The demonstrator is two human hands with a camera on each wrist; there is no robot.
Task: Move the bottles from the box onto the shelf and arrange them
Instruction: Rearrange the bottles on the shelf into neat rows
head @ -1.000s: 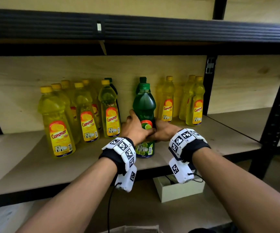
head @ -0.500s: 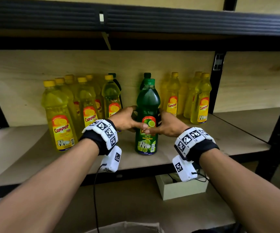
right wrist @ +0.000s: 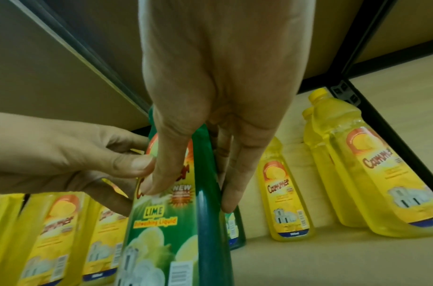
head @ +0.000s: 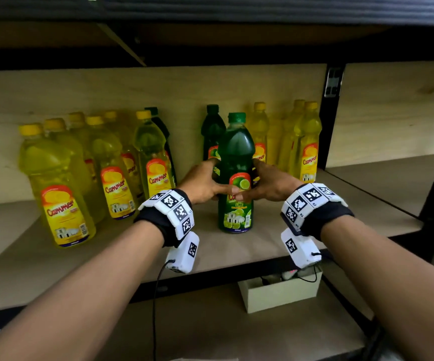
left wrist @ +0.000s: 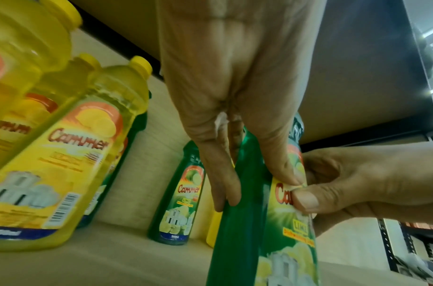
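a green bottle stands upright on the shelf, toward its near edge and about midway between the 2 yellow groups. it has a green screw cap, dark translucent green liquid, and a label with an orange arc, a lime slice, the red word "cammer", "lime" in a yellow box and white dishes on lime slices lower down; a barcode sits at the label's lower right.

both hands have it at label height. the left hand wraps the bottle's left side, thumb on the front of the label, fingers reaching round the far side. the right hand mirrors this on the right side, thumb on the label, fingers behind. the 2 thumb tips meet on the label front.

just behind it stands a second green bottle, near the back wall. a cluster of yellow bottles with yellow caps fills the shelf to the left; more yellow bottles stand far right by the black upright.
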